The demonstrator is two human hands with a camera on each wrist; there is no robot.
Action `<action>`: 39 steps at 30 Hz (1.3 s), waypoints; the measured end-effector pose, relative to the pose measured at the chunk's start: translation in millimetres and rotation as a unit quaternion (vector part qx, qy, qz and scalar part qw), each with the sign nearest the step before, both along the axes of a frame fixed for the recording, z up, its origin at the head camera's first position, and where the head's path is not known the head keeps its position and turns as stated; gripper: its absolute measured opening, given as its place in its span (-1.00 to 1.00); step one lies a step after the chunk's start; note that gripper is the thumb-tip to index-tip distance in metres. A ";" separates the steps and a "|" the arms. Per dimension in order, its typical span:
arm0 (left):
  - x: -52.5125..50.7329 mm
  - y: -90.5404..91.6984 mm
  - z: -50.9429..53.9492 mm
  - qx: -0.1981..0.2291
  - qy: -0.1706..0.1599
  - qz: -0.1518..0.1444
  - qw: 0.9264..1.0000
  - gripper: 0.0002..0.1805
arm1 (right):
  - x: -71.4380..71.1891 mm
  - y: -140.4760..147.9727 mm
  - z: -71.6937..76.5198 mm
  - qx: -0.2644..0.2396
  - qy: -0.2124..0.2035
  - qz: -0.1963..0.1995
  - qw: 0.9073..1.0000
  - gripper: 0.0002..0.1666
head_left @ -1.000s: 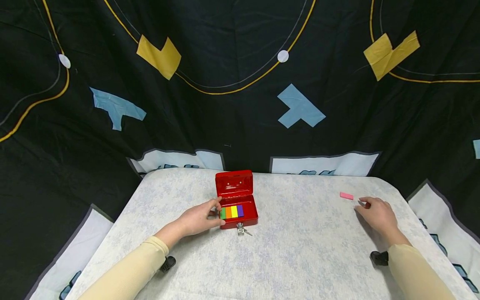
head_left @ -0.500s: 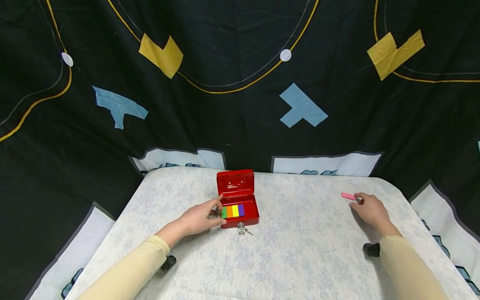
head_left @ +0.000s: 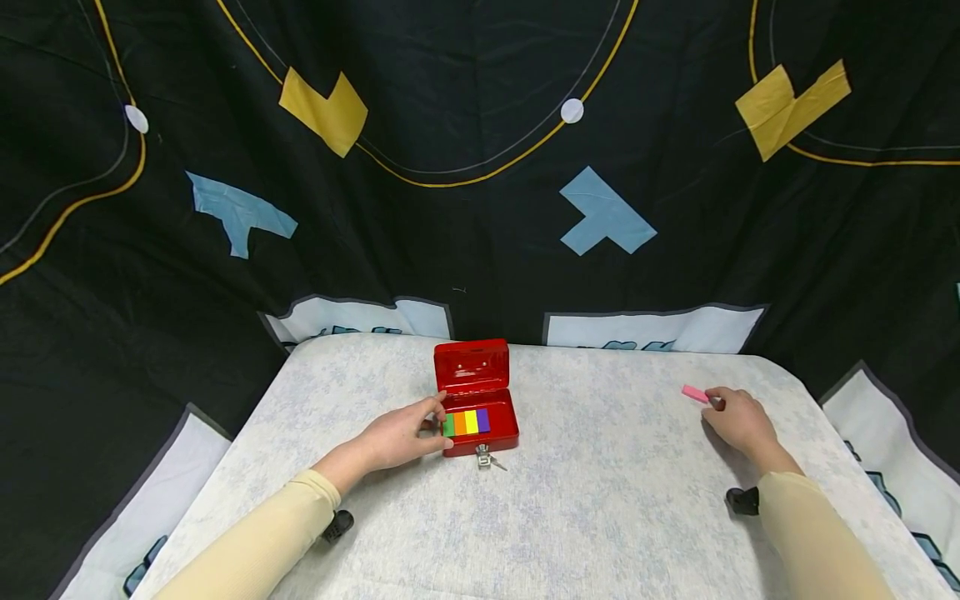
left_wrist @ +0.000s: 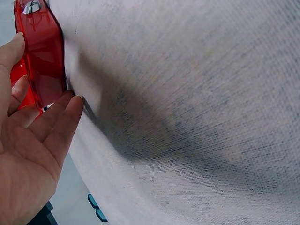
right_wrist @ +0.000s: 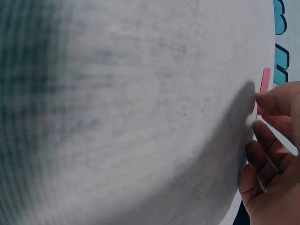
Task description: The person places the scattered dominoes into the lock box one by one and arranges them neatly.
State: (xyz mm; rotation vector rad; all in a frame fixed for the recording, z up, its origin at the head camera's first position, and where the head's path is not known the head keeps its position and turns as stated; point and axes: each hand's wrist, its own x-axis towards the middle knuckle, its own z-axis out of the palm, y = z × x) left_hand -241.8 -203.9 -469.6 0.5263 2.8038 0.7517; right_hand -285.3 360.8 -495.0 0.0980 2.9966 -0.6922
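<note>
A red cash box (head_left: pixel 504 417) stands with its lid (head_left: pixel 471 365) raised, left of the table's middle. Inside lie green, orange, yellow (head_left: pixel 471 422) and purple flat blocks side by side. My left hand (head_left: pixel 401 433) holds the box's left end, the thumb at the front corner and other fingers along the side; the left wrist view shows the red wall (left_wrist: pixel 44 56) beside the fingers. Far to the right, my right hand (head_left: pixel 742 421) pinches one end of a pink block (head_left: pixel 693 392) between thumb and index finger. Part of that block (right_wrist: pixel 266 78) shows past the thumb in the right wrist view.
Keys (head_left: pixel 495 461) hang from the silver lock (head_left: pixel 482 454) on the box's front. A pale patterned cloth covers the table (head_left: pixel 600 500). Behind it rises a black curtain (head_left: pixel 480 250) with yellow and blue tape patches.
My right hand has moved left to the pink block and now pinches its near end; the block has turned slightly. My left hand stays at the box.
</note>
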 end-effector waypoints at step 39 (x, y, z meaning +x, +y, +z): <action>-1.3 0.3 0.2 0.003 -0.001 -0.008 1.000 -0.60 | -4.9 -8.9 -4.9 -0.045 -0.005 0.014 0.999 -0.22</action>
